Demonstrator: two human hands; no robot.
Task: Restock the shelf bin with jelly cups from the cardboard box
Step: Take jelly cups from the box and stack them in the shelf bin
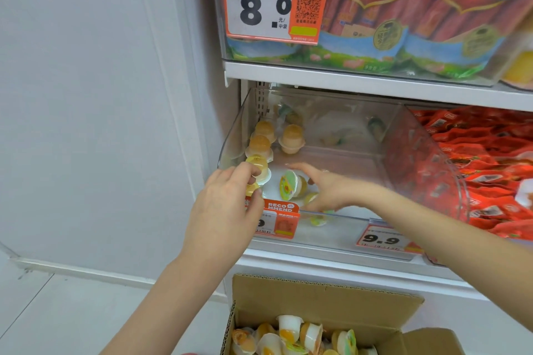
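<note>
Cardboard box (326,301) staying well stocked; left grip (230,196) pinching jelly cup (257,166) into near-empty bin (427,153), right grip (323,187) released

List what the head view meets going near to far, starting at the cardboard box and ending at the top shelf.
cardboard box of jelly cups → 9.9 price tag on the bin's front → clear shelf bin with both hands reaching in → sausage packs on the top shelf.
</note>
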